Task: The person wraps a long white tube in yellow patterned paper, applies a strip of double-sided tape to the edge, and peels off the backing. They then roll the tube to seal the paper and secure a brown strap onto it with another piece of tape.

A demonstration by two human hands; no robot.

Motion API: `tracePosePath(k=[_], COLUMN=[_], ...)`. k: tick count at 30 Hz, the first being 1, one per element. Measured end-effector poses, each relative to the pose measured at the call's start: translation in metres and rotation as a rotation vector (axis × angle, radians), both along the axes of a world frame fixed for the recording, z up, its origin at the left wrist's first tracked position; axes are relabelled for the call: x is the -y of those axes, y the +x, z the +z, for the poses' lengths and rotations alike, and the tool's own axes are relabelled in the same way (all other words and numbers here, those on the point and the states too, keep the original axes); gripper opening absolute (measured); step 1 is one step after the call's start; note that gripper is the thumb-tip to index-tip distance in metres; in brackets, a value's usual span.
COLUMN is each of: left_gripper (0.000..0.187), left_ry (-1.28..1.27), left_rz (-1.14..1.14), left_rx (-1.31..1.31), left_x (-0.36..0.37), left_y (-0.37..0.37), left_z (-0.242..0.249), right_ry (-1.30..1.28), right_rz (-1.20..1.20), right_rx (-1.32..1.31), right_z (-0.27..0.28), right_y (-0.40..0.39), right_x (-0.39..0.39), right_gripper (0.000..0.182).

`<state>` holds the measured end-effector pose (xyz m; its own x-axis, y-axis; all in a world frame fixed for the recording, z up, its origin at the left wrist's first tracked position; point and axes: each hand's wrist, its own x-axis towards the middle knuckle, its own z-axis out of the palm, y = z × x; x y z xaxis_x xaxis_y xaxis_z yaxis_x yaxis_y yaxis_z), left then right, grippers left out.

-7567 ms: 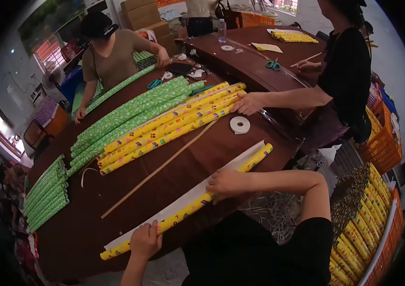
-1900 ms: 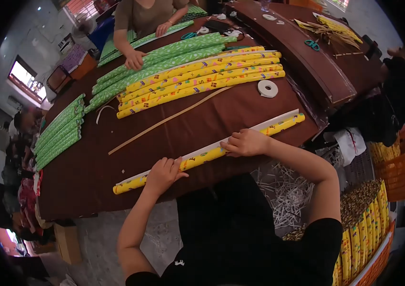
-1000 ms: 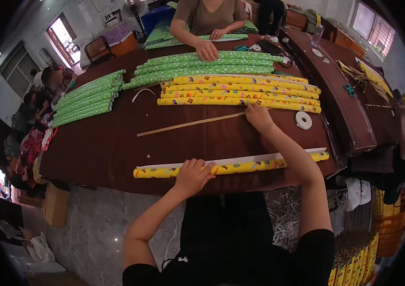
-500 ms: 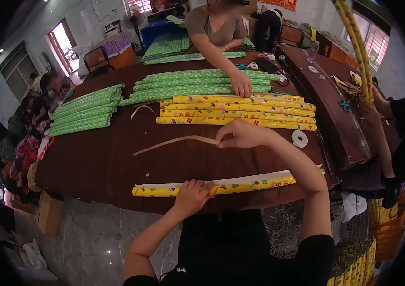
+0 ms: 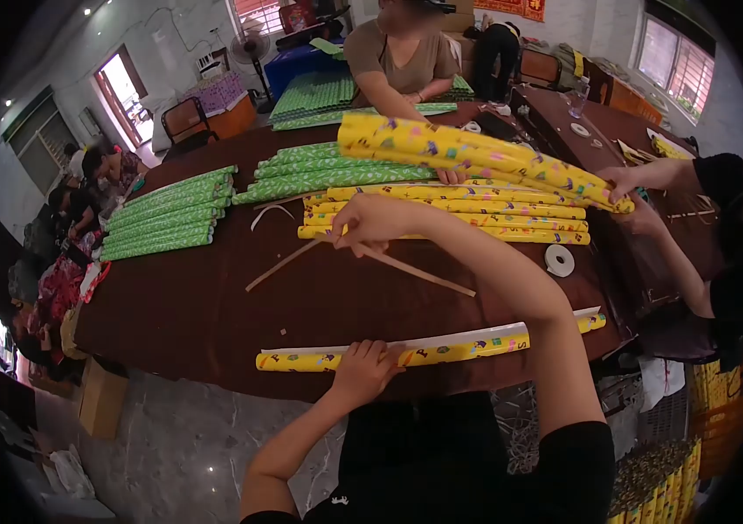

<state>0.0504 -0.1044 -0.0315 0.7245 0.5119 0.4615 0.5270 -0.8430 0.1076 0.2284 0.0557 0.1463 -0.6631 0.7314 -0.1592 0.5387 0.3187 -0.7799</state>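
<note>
Along the near table edge lies a yellow patterned roll of wrapping paper (image 5: 467, 347), its white paper edge showing at the far side. My left hand (image 5: 364, 374) rests over this roll left of its middle, fingers curled on top. Above the table, my right hand (image 5: 373, 220) pinches a narrow tan strip (image 5: 428, 278) near its middle; both ends hang down in an inverted V. Behind that hand lies a row of yellow rolls (image 5: 528, 229). My right forearm hides part of the near roll.
A roll of white tape (image 5: 559, 260) lies right of the yellow row. Green patterned rolls (image 5: 170, 218) lie at left and behind. At right, a co-worker's hands hold a bundle of yellow rolls (image 5: 441, 147) over the table. Another person (image 5: 402, 65) stands across, arm reaching in.
My right hand has moved left and slightly up, and the strip now hangs folded from it. A co-worker's yellow bundle has swung down over the table. My left hand stays on the roll.
</note>
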Motion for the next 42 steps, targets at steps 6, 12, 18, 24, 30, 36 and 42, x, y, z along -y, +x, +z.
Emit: tracePosePath(k=[6, 12, 18, 24, 30, 36, 42], left_gripper=[0.039, 0.04, 0.039, 0.039, 0.04, 0.041, 0.04], left_ry=[-0.033, -0.036, -0.012, -0.023, 0.01, 0.025, 0.021], left_rz=[-0.009, 0.0, -0.002, -0.011, 0.0, -0.006, -0.003], left_rx=[0.001, -0.023, -0.011, -0.003, -0.006, -0.041, -0.022], left_x=[0.0, 0.0, 0.001, -0.001, 0.0, 0.0, 0.001], left_y=[0.0, 0.001, 0.002, 0.002, 0.002, 0.0, 0.001], left_z=[0.001, 0.004, 0.003, 0.0, 0.0, -0.001, -0.002], right_ry=[0.229, 0.243, 0.147, 0.795, 1.136, 1.044, 0.678], right_rz=[0.111, 0.174, 0.096, -0.295, -0.337, -0.446, -0.614], right_rx=[0.064, 0.014, -0.135, 0.251, 0.597, 1.078, 1.059], right_z=[-0.029, -0.042, -0.031, 0.005, 0.035, -0.011, -0.035], right_y=[-0.031, -0.031, -0.033, 0.004, 0.117, 0.209, 0.263], right_x=[0.036, 0.02, -0.006, -0.057, -0.094, -0.068, -0.054], right_gripper=[0.018, 0.019, 0.019, 0.018, 0.01, 0.006, 0.011])
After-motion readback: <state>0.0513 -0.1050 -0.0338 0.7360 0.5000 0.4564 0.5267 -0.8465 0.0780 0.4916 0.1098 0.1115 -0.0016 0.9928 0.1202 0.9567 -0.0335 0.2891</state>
